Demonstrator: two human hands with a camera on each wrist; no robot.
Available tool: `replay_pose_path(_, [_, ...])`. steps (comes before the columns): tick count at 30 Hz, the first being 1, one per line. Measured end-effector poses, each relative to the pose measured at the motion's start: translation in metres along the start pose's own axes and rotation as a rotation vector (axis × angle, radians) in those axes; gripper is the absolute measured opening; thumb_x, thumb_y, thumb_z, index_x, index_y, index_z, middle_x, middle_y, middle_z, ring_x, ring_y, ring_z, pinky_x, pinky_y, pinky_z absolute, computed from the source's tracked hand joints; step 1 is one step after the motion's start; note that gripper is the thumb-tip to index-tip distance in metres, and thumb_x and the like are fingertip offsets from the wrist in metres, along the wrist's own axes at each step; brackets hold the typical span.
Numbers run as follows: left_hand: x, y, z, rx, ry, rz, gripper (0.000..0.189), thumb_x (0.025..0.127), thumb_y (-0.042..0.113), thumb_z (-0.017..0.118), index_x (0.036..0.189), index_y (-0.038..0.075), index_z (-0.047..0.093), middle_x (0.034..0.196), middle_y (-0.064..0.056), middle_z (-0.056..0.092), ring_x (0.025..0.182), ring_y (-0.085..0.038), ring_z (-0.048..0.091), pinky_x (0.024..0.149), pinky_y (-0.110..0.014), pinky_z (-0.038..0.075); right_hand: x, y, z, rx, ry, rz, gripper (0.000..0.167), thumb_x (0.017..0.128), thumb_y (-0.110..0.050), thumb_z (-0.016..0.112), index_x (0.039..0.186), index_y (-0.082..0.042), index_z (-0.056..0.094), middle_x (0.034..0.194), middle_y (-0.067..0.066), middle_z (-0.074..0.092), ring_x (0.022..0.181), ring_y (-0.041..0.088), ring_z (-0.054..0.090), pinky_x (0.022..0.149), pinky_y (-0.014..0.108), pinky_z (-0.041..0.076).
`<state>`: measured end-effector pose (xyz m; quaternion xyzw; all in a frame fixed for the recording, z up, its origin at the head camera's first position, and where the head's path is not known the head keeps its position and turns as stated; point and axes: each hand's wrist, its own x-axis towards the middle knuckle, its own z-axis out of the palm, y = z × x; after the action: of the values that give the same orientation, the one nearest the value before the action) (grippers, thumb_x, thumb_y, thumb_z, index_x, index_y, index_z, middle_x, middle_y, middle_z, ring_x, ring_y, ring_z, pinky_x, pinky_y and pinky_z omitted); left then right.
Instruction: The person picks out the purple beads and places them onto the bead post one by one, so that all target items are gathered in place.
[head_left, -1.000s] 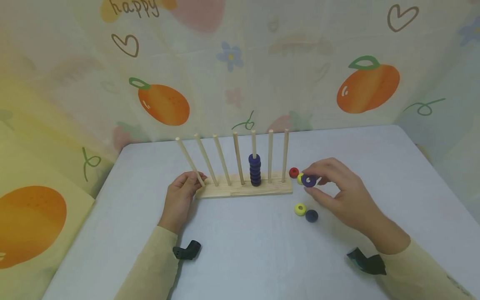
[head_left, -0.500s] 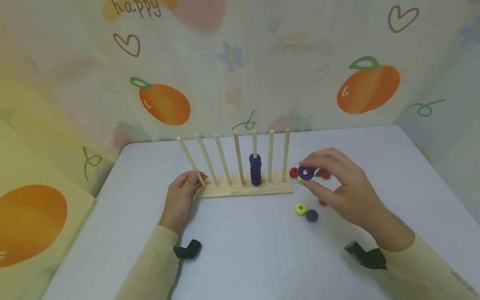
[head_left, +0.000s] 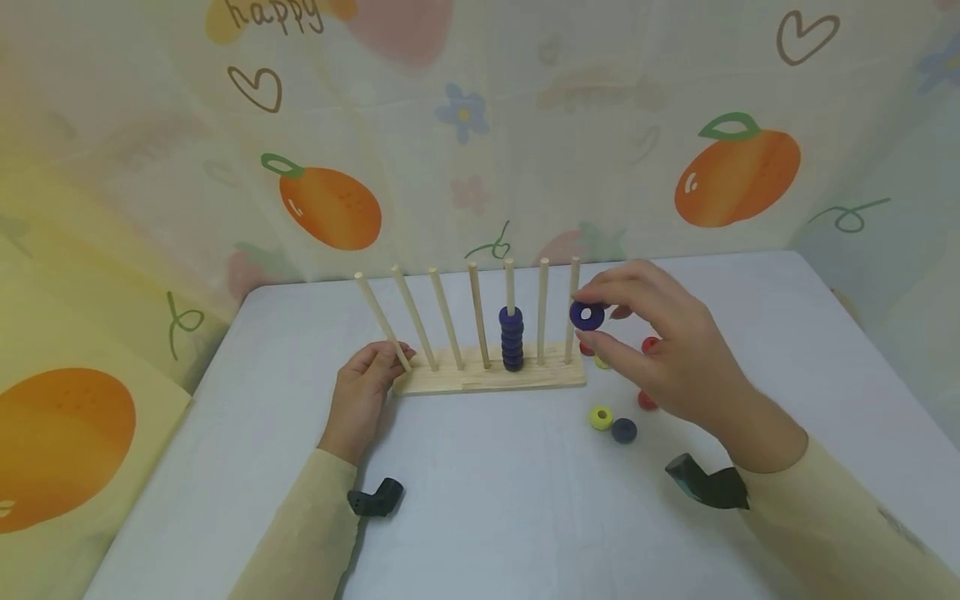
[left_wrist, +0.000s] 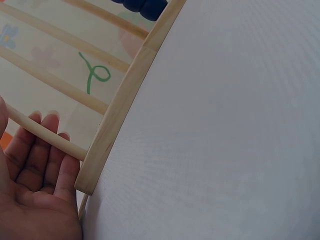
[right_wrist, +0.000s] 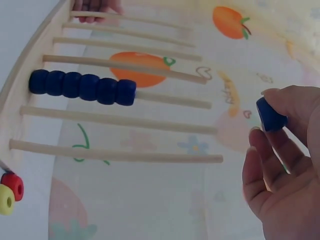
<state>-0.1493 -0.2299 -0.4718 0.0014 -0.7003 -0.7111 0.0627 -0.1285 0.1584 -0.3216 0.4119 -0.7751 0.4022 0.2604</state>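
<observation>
A wooden peg stand [head_left: 487,382] with a row of several upright pegs is on the white table. Several dark blue beads [head_left: 512,343] are stacked on one peg, right of the middle. My left hand [head_left: 358,402] holds the stand's left end, thumb and fingers around the foot of the leftmost peg [left_wrist: 47,135]. Between thumb and forefinger, my right hand [head_left: 667,350] pinches another dark blue bead [right_wrist: 274,117], its hole facing the head camera. That bead is raised beside the upper part of the rightmost peg [right_wrist: 120,152] and overlaps it in the head view.
Loose beads lie right of the stand: a yellow bead [head_left: 595,422] beside a dark bead [head_left: 624,431], a red bead [head_left: 647,401], another red bead [head_left: 650,343], and a red and yellow pair [right_wrist: 7,201] by the base's end. A patterned cloth [head_left: 480,125] hangs behind the table.
My right hand has lifted the blue bead up and to the left, from above the loose beads to the rightmost peg. My left hand stays on the stand.
</observation>
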Motion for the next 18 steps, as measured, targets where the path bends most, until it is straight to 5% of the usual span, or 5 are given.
replay_pose_path(18, [0.001, -0.001, 0.001, -0.025, 0.008, 0.003, 0.047, 0.114, 0.033, 0.062, 0.118, -0.014, 0.065, 0.125, -0.020, 0.068, 0.121, -0.030, 0.067, 0.109, -0.037, 0.054, 0.036, 0.008, 0.019, -0.006, 0.008, -0.086, 0.037, 0.089, 0.009, 0.086, 0.124, 0.005, 0.073, 0.127, 0.015, 0.070, 0.118, 0.025, 0.063, 0.090, 0.025, 0.056])
